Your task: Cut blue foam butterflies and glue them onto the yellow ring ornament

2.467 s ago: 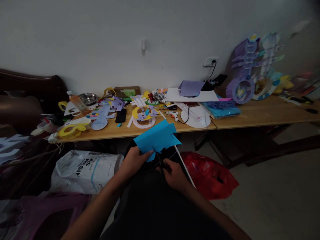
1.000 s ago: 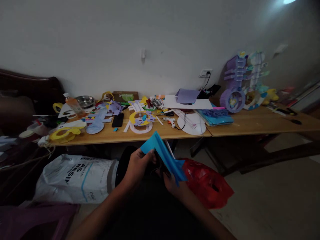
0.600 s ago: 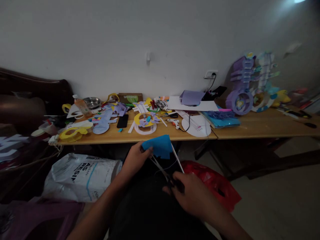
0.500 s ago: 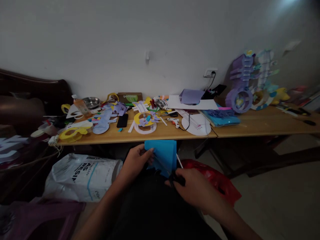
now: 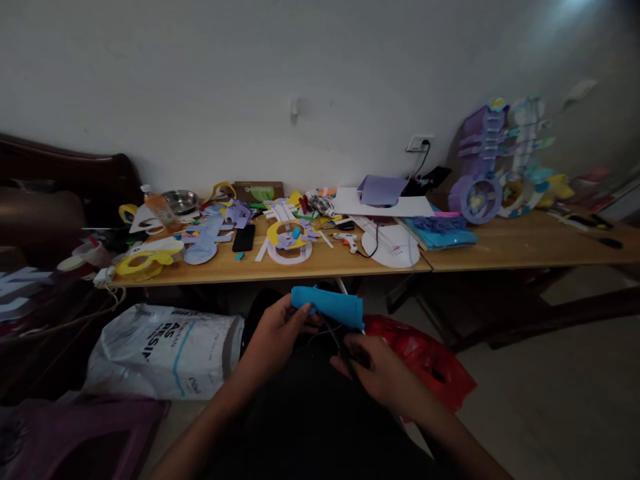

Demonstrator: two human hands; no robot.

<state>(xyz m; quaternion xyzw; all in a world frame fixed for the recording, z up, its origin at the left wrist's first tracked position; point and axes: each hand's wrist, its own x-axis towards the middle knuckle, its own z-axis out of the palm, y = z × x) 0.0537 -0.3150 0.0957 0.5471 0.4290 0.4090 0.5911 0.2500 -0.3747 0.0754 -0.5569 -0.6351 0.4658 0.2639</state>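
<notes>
Over my lap, just short of the table's front edge, I hold a bright blue sheet [image 5: 327, 305], folded or bent; whether it is paper or thin foam I cannot tell. My left hand [image 5: 275, 333] pinches its left end between thumb and fingers. A pair of dark scissors [image 5: 345, 352] is in my right hand [image 5: 377, 367], fingers wrapped round the handles. Their blades point up and left, along the lower edge of the blue sheet, near my left fingertips. A thin blue strip or thread seems to hang below the blades.
On the wooden table [image 5: 240, 272] lie paper cutouts, a phone [image 5: 244, 238], a glue gun [image 5: 346, 241] with its cord, a bottle [image 5: 159, 208] and a steel bowl [image 5: 181, 201]. Purple guitar-shaped models [image 5: 477, 193] stand right. A white sack [image 5: 160, 350] and red bag [image 5: 425, 363] lie below.
The blue sheet has gone from standing tall to a lower, wider, tilted band. The scissors now point more steeply up beneath it. Both hands stay in nearly the same place.
</notes>
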